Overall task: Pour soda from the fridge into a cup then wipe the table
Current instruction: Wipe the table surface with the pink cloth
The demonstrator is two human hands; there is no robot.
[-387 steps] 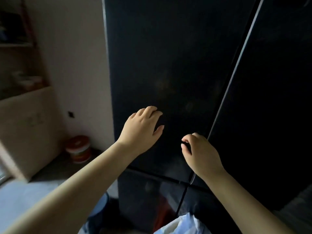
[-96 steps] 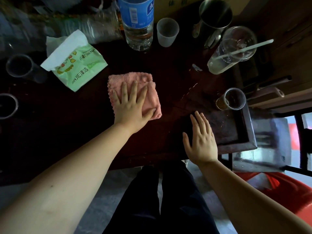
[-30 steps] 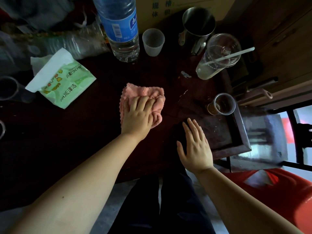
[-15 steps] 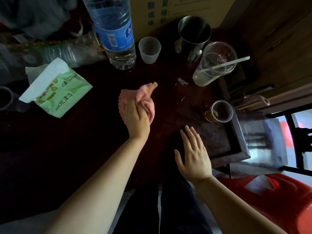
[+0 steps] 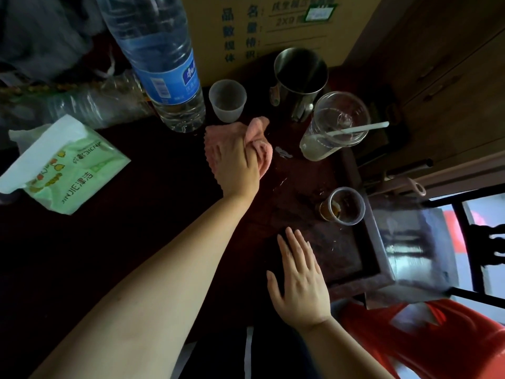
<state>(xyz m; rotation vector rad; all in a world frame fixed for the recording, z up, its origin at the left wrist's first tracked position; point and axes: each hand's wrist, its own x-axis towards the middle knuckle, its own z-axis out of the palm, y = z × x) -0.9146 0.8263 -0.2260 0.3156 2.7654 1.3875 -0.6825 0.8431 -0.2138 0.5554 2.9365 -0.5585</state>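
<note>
My left hand grips a bunched pink cloth and holds it on the dark wooden table, just in front of a small frosted plastic cup. My right hand lies flat, fingers spread, on the table near its front edge. To the right stands a small clear cup with a little brown liquid in it. Wet streaks shine on the wood between the cloth and that cup.
A large water bottle with a blue label stands behind the cloth. A steel mug, a lidded clear cup with a straw, a green tissue pack, a cardboard box and a red chair surround the spot.
My left hand went from pressing the cloth flat to bunching it in a grip, and has carried it away from me toward the frosted cup. My right hand has stayed flat.
</note>
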